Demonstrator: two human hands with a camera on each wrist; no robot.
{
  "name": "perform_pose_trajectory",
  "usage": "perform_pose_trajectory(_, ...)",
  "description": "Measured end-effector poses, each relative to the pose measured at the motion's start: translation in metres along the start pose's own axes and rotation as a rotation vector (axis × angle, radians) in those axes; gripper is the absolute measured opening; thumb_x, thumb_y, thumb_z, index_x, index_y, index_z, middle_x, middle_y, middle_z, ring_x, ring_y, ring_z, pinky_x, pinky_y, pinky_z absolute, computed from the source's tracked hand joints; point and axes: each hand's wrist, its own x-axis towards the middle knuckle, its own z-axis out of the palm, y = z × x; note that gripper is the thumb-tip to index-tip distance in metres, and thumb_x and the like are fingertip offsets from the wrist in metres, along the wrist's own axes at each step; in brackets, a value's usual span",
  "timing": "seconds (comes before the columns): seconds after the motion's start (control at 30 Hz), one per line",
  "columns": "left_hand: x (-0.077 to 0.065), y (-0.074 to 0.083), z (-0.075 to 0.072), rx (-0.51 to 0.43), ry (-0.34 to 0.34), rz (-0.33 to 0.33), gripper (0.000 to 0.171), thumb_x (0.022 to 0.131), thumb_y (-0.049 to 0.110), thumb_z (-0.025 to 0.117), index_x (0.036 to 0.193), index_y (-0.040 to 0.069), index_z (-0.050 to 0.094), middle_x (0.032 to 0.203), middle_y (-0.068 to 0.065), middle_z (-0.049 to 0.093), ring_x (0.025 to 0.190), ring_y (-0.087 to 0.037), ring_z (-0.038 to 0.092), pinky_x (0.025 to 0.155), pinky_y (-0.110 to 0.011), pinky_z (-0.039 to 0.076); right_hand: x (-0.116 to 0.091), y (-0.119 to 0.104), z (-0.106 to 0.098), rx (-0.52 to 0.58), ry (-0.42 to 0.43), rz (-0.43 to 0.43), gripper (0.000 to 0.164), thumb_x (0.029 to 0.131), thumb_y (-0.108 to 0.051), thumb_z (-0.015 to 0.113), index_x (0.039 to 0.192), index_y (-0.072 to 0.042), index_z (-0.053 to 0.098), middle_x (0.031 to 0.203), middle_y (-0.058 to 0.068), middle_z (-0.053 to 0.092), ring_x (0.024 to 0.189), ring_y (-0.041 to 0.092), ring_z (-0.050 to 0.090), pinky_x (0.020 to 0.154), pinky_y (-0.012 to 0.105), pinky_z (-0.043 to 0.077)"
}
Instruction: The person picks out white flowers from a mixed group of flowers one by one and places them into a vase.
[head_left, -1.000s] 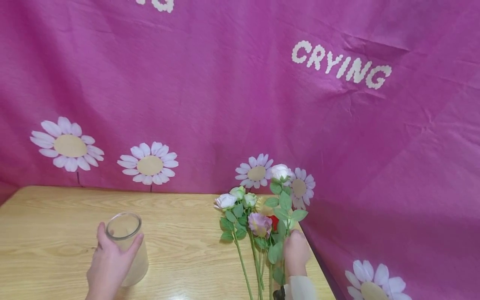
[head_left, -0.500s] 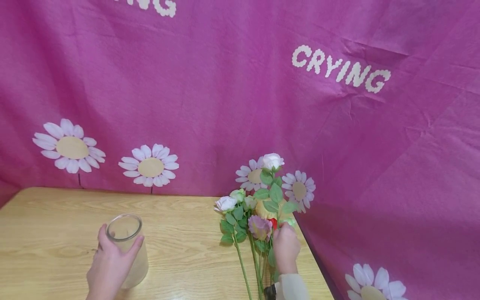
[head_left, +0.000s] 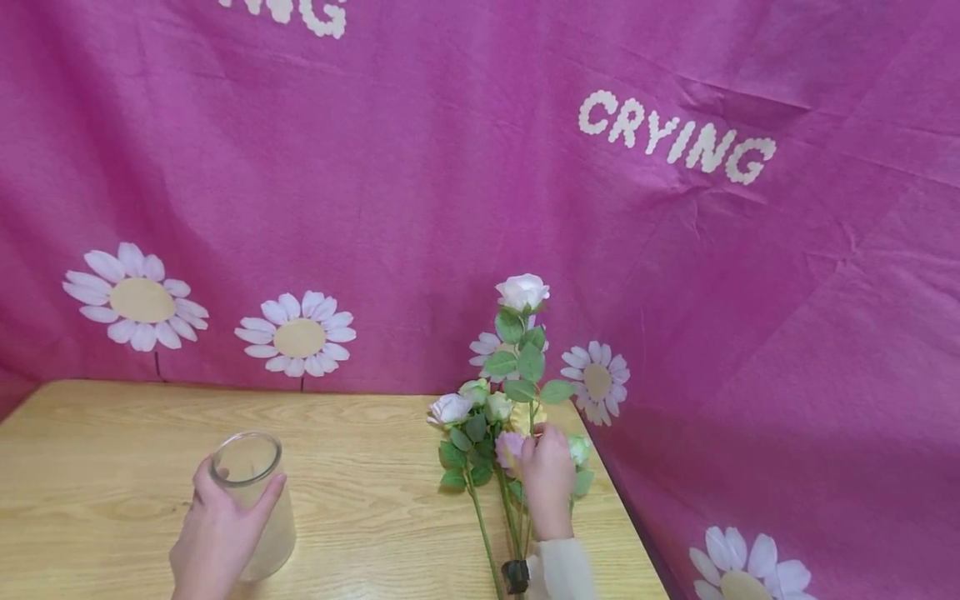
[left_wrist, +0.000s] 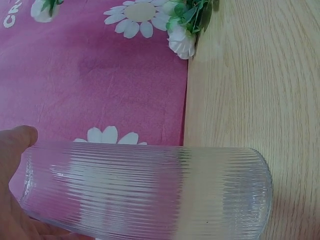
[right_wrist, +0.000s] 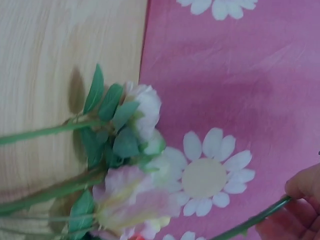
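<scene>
My left hand (head_left: 221, 529) grips a clear ribbed glass vase (head_left: 273, 525) near its rim, thumb on one side and fingers on the other. The vase stands upright on the table; its ribbed wall (left_wrist: 150, 190) fills the lower left wrist view. With my right hand (head_left: 549, 482) I hold the green stem (right_wrist: 255, 220) of a white rose (head_left: 522, 292), pinched between thumb and fingers. The rose points upward, its leaves (head_left: 531, 362) just above my hand. Below and beside that hand lie other flowers: a pale rose (head_left: 450, 408), green buds (head_left: 475, 390) and a pink-purple bloom (right_wrist: 132, 200).
A wooden table (head_left: 360, 467) lies under everything. Pink cloth (head_left: 420, 208) with printed daisies and lettering hangs behind it and along its right side. A pale green flower (head_left: 580, 450) rests near the table's right edge, and long stems (head_left: 483, 521) run toward the front.
My right hand has moved left and upward, raising the white rose above the other flowers and uncovering the pale green flower on the right. The left hand and vase stay put.
</scene>
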Motion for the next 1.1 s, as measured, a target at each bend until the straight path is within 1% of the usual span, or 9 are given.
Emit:
perform_pose_trajectory(0.1, 0.0, 0.0, 0.0, 0.002, 0.004, 0.01, 0.091, 0.08, 0.055, 0.054, 0.134, -0.005, 0.013, 0.114, -0.04, 0.043, 0.096, -0.056, 0.045, 0.058, -0.061, 0.039, 0.0, -0.008, 0.002, 0.008, -0.001, -0.006, 0.01, 0.079, -0.005, 0.06, 0.086, 0.002, 0.06, 0.074, 0.01, 0.057, 0.062, 0.026, 0.058, 0.051, 0.04, 0.046)
perform_pose_trajectory(0.2, -0.001, 0.0, 0.0, -0.001, 0.015, 0.014, 0.09, 0.08, 0.054, 0.055, 0.134, -0.006, 0.014, 0.113, -0.041, 0.043, 0.096, -0.056, 0.045, 0.058, -0.061, 0.039, 0.0, -0.015, 0.005, 0.008, 0.026, -0.022, 0.01, 0.078, -0.004, 0.061, 0.085, 0.001, 0.061, 0.072, 0.009, 0.058, 0.06, 0.026, 0.058, 0.05, 0.041, 0.045)
perform_pose_trajectory(0.33, -0.001, -0.001, -0.001, -0.005, 0.018, 0.011, 0.091, 0.08, 0.054, 0.055, 0.134, -0.006, 0.014, 0.113, -0.041, 0.042, 0.096, -0.056, 0.045, 0.059, -0.061, 0.039, 0.0, -0.022, 0.009, 0.014, 0.053, -0.022, 0.01, 0.076, -0.005, 0.062, 0.086, 0.0, 0.062, 0.072, 0.008, 0.058, 0.059, 0.028, 0.059, 0.048, 0.042, 0.045)
perform_pose_trajectory(0.6, -0.002, 0.0, 0.0, -0.014, 0.045, 0.032, 0.088, 0.079, 0.052, 0.057, 0.134, -0.003, 0.016, 0.111, -0.04, 0.046, 0.094, -0.055, 0.047, 0.057, -0.059, 0.04, -0.002, -0.035, 0.016, 0.042, 0.051, -0.024, 0.009, 0.077, -0.007, 0.063, 0.086, -0.004, 0.062, 0.072, 0.004, 0.056, 0.06, 0.023, 0.057, 0.048, 0.04, 0.043)
perform_pose_trajectory(0.67, -0.002, 0.0, 0.0, -0.011, 0.046, 0.036, 0.088, 0.079, 0.052, 0.057, 0.134, -0.004, 0.016, 0.111, -0.04, 0.045, 0.094, -0.055, 0.047, 0.057, -0.059, 0.04, -0.003, -0.04, 0.016, 0.049, 0.051, -0.028, 0.01, 0.077, -0.007, 0.064, 0.086, -0.005, 0.062, 0.073, 0.003, 0.056, 0.06, 0.022, 0.057, 0.05, 0.041, 0.042)
perform_pose_trajectory(0.83, -0.002, 0.0, -0.001, -0.009, 0.048, 0.038, 0.088, 0.08, 0.052, 0.057, 0.134, -0.004, 0.016, 0.113, -0.04, 0.044, 0.095, -0.055, 0.047, 0.058, -0.06, 0.04, -0.006, -0.053, 0.019, 0.072, 0.085, -0.076, 0.01, 0.075, -0.006, 0.064, 0.085, -0.004, 0.062, 0.071, 0.005, 0.057, 0.059, 0.022, 0.056, 0.052, 0.04, 0.04)
perform_pose_trajectory(1.0, -0.002, -0.001, -0.001, -0.009, 0.04, 0.037, 0.089, 0.08, 0.053, 0.056, 0.134, -0.004, 0.015, 0.113, -0.041, 0.044, 0.095, -0.056, 0.047, 0.056, -0.059, 0.041, -0.008, -0.065, 0.022, 0.109, 0.094, -0.137, 0.009, 0.075, -0.004, 0.064, 0.083, -0.002, 0.061, 0.07, 0.005, 0.056, 0.057, 0.02, 0.056, 0.048, 0.034, 0.042)
perform_pose_trajectory(1.1, -0.001, -0.001, -0.001, -0.01, 0.023, 0.032, 0.09, 0.08, 0.055, 0.055, 0.135, -0.004, 0.014, 0.113, -0.04, 0.044, 0.095, -0.056, 0.047, 0.053, -0.057, 0.041, -0.009, -0.07, 0.023, 0.125, 0.095, -0.155, 0.009, 0.075, -0.003, 0.065, 0.083, -0.002, 0.061, 0.071, 0.005, 0.056, 0.057, 0.019, 0.055, 0.048, 0.033, 0.043)
